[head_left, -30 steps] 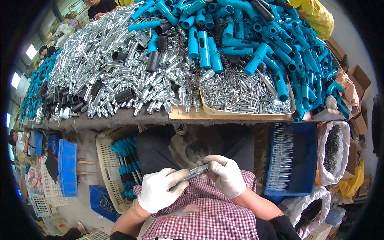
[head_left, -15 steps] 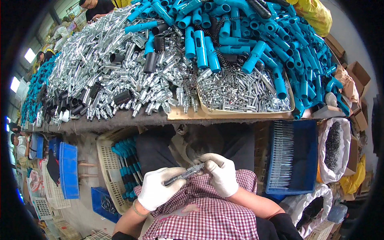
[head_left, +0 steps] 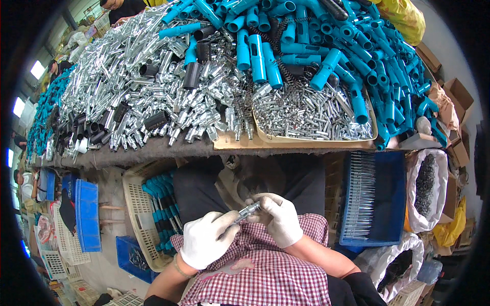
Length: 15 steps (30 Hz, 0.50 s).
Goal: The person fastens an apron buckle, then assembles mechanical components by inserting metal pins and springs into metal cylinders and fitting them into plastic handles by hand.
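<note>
Both my hands wear white gloves and meet over my lap, above a red checked cloth (head_left: 265, 275). My left hand (head_left: 206, 238) grips the lower end of a small silver metal rod (head_left: 246, 211). My right hand (head_left: 279, 218) closes around the rod's upper end. The rod lies tilted between the two hands. In front of me a workbench (head_left: 153, 149) carries a big heap of silver metal parts (head_left: 153, 86) and teal plastic handles (head_left: 326, 46).
A shallow cardboard tray of small silver pins (head_left: 311, 115) sits at the bench edge. Below left, a cream basket (head_left: 135, 204) holds finished teal-handled tools. A blue crate (head_left: 372, 204) with thin rods and white sacks (head_left: 426, 188) stand at right. Other people work far left.
My hands have stayed together on the rod and shifted slightly; the grip looks the same.
</note>
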{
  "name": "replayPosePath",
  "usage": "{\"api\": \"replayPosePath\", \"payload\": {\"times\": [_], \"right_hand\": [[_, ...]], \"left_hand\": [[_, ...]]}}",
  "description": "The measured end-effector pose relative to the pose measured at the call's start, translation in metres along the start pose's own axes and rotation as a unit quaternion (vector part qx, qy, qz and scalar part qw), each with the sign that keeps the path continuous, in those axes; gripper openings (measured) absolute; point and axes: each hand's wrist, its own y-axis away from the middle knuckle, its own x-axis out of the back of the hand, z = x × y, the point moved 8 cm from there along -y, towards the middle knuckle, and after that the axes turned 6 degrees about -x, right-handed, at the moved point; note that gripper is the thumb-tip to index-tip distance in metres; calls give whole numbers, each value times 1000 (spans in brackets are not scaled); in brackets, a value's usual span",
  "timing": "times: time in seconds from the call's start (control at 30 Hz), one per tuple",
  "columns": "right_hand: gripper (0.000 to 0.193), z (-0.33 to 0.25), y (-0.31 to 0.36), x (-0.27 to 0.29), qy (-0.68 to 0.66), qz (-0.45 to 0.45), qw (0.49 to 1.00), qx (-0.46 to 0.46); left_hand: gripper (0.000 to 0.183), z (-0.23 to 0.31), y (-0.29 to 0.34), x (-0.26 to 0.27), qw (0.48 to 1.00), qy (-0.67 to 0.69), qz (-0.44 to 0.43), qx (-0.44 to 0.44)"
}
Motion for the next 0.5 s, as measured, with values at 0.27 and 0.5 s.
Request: {"api": "replayPosePath", "payload": {"times": [0.27, 0.5], "right_hand": [[35, -9, 1, 1, 63, 5, 997, 38], [36, -12, -1, -3, 75, -6, 996, 46]], "left_hand": [[26, -21, 1, -8, 980, 169, -28, 100], [26, -23, 5, -9, 972, 200, -1, 122]]}}
